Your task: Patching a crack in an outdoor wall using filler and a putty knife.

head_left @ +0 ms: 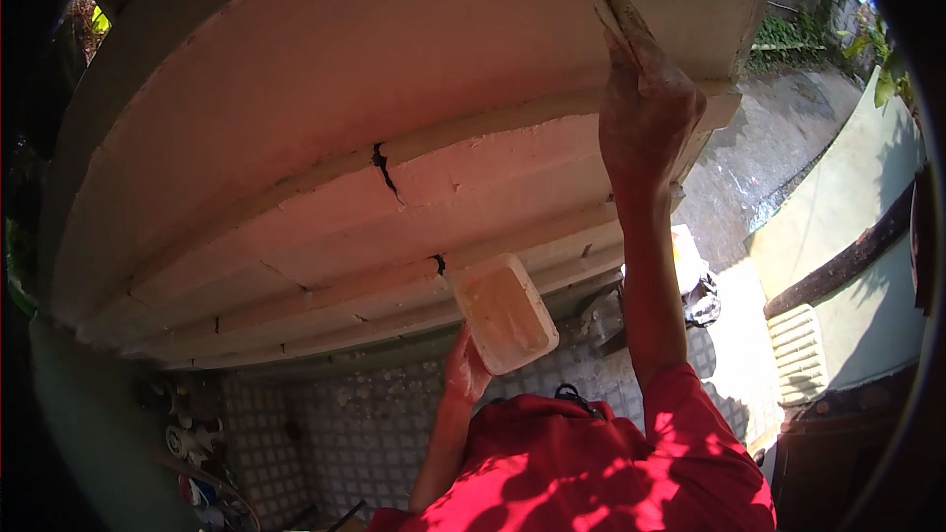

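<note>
Two grips going: right hand (647,110) clamped round a thin, grimy flat tool (613,2) by the pinkish wall (394,39), left hand (467,368) gripping a pale, round-cornered tub (505,315), kinda smeared inside, near the cracked ledges (483,160).

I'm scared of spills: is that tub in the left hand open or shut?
Open: the tub in the left hand shows its rim and inside, with no lid on. I cannot tell how full it is.

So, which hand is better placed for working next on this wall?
Probably the right hand: outstretched by the wall, gripping a thin tool. The left hand is busy holding a tub.
</note>
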`<state>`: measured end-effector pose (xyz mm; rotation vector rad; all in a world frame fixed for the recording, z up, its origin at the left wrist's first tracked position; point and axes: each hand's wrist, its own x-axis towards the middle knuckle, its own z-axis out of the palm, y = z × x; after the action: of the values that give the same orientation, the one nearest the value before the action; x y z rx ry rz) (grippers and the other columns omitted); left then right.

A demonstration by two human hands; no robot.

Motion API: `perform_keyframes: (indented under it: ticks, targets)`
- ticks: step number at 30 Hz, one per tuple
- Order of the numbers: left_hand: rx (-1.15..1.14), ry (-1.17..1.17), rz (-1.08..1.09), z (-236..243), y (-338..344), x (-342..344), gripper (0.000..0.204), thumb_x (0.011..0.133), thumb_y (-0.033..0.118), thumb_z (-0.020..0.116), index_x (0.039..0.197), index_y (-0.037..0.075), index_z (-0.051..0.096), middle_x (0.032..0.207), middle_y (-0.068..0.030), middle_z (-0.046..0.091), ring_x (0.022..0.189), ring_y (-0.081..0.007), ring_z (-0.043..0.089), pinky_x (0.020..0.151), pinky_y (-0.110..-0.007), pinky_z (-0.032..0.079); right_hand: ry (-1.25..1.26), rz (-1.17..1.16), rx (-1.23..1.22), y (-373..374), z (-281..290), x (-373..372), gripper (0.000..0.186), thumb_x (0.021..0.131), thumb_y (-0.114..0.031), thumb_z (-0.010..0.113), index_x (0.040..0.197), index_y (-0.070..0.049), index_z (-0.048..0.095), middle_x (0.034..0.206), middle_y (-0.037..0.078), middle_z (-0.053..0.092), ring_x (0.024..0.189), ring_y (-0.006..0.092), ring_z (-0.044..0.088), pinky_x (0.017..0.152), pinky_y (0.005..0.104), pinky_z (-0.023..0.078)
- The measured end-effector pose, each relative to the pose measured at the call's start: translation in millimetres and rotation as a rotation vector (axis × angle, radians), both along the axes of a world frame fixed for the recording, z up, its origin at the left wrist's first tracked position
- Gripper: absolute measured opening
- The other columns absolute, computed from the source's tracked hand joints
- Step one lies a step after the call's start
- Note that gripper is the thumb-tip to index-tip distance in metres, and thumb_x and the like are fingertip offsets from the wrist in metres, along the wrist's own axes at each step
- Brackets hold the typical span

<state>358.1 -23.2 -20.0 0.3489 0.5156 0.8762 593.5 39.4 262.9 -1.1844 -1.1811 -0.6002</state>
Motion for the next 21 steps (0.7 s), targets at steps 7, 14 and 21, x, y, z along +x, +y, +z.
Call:
perform_keyframes:
  ticks: [7, 14, 21]
  targets:
    - [-0.006, -0.036, 0.023, 1.9, -2.9, 0.9, 0.050, 0.099, 0.030, 0.044, 0.142, 0.008, 0.033, 0.142, -0.0087, 0.042, 0.130, -0.0253, 0.042, 0.108, -0.044, 0.035, -0.191, -0.032, 0.153, 52.3, -34.0, -56.2, 0.031, 0.077, 0.002, 0.055, 0.106, -0.004, 0.063, 0.100, 0.023, 0.064, 0.072, 0.0378, 0.065, 0.062, 0.0433, 0.055]
    - [-0.017, -0.033, 0.039, 3.9, -5.8, -4.8, 0.049, 0.099, 0.029, 0.044, 0.142, 0.008, 0.034, 0.142, -0.0089, 0.042, 0.129, -0.0254, 0.042, 0.108, -0.044, 0.035, 0.095, 0.050, -0.155, -9.2, -0.6, -16.4, 0.028, 0.080, 0.005, 0.057, 0.103, -0.004, 0.069, 0.088, 0.021, 0.066, 0.079, 0.0326, 0.068, 0.066, 0.0356, 0.053]
    - [-0.014, -0.044, 0.052, -2.3, -6.7, -15.0, 0.051, 0.099, 0.030, 0.044, 0.143, 0.008, 0.032, 0.143, -0.0093, 0.041, 0.131, -0.0265, 0.041, 0.109, -0.045, 0.034, -0.413, -0.091, -0.135, 21.3, -36.4, 16.7, 0.038, 0.078, 0.010, 0.053, 0.108, -0.007, 0.068, 0.110, 0.012, 0.066, 0.106, 0.0271, 0.063, 0.089, 0.0353, 0.052]
